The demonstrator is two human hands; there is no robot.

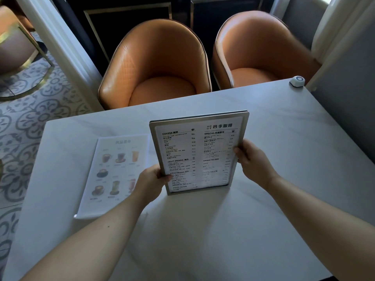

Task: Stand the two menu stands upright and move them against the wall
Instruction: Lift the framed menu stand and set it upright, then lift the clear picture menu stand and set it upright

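Observation:
A silver-framed menu stand with black text stands upright in the middle of the white table, its lower edge on the tabletop. My left hand grips its lower left edge. My right hand grips its right edge. A second menu stand, with pictures of drinks, lies flat on the table to the left, partly hidden by my left hand. The grey wall runs along the table's right side.
Two orange tub chairs stand at the table's far edge. A small white call button sits at the far right corner by the wall. Patterned floor tiles lie past the table's left edge.

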